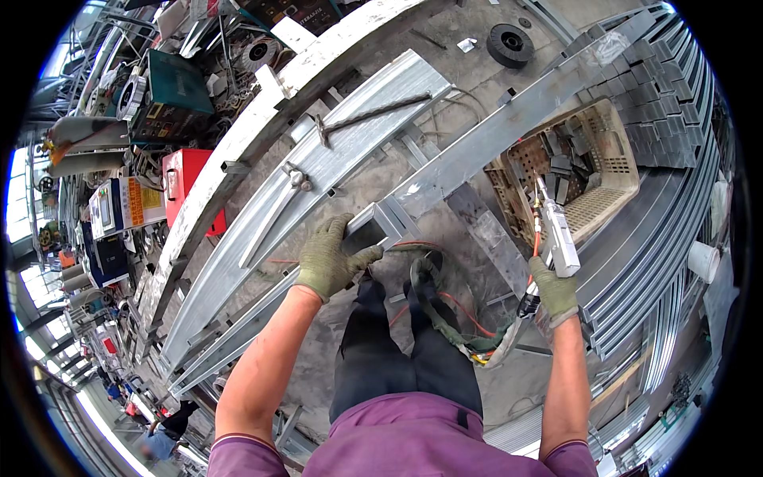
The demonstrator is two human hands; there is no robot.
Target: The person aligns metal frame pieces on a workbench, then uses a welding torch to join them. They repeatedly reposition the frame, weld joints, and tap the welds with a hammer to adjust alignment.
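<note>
Both my hands wear olive-green work gloves. With its thumb and fingers on either side, my left hand [330, 253] grips the near end of a short grey metal channel piece [387, 222]. That piece sits against the end of a long flat steel bar [477, 155] running away to the upper right. Out to the right, my right hand [554, 291] is closed around a handheld welding gun [560, 238] with a white body and a narrow nozzle pointing away from me. A hose and cable bundle [455, 334] hangs from the gun across my legs.
Beside the gun stands a beige plastic crate [624, 187] of metal offcuts. Stacked steel profiles [656, 254] fill the right. A wide galvanized channel [373, 107] carries a twisted rod [377, 114]. A red box [184, 179] lies beyond the pale beam [250, 131]. A black wire spool [509, 46] rests on the floor.
</note>
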